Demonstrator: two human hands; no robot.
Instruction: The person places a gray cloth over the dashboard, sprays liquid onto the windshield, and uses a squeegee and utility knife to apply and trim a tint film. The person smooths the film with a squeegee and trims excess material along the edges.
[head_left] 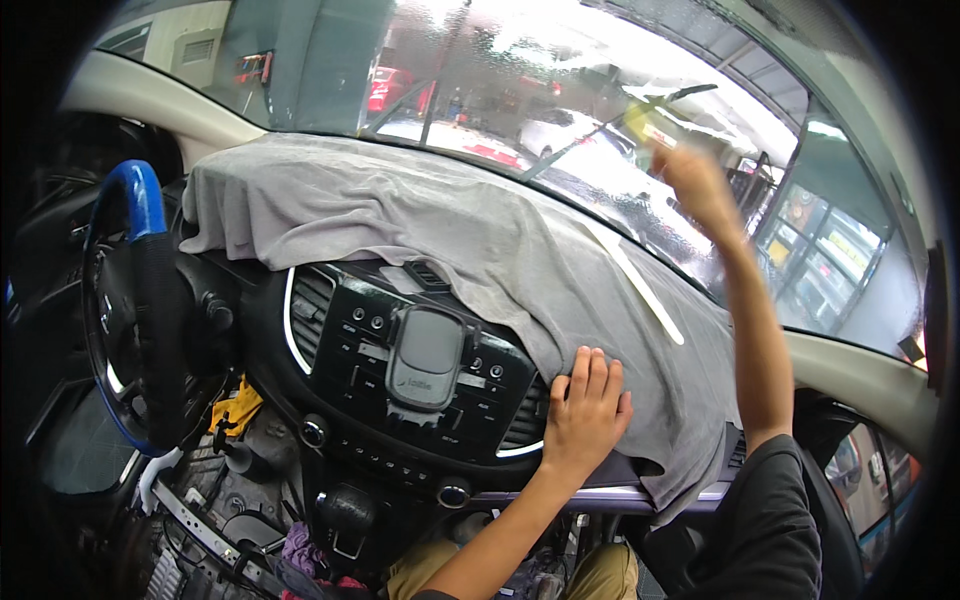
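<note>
My right hand (697, 190), smeared by motion, is raised at the windshield's right half. Its fingers are closed on a yellow squeegee (640, 122), blurred and pressed to or close by the wet glass (480, 70). Below, my left hand (588, 412) lies with fingers stretched out on the edge of a grey towel (400, 190), beside the right air vent (522, 418). The towel drapes over the dashboard in folds. A long white strip (645, 288) rests on it between my two arms.
To the left is a steering wheel (145, 210) with a blue and black cover. A phone holder (425, 358) sticks out from the centre console, above the gear lever (345, 510). Bare floor metal with wiring (215, 520) and a yellow cloth (236, 408) lie lower left.
</note>
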